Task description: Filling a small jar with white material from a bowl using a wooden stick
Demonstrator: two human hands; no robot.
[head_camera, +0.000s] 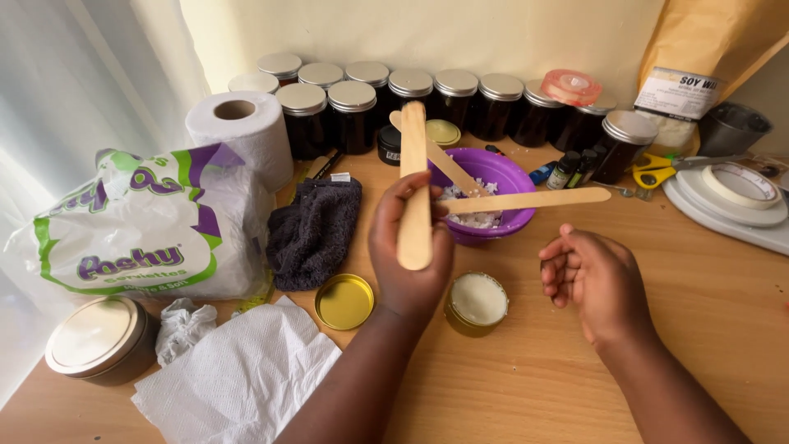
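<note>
My left hand has its grip clamped on three fanned wooden sticks, held above the purple bowl of white flakes so bits drop in, while my right hand hovers loosely curled and empty beside the small gold tin on the desk.

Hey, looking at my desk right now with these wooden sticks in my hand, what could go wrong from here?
1. The left hand fans three flat wooden sticks above the purple plastic bowl of white flakes; one might slip and scatter flakes.
2. The small open gold tin of white wax sits right by the left wrist, so it may get knocked.
3. The right hand hovers empty, steadying nothing.
</note>
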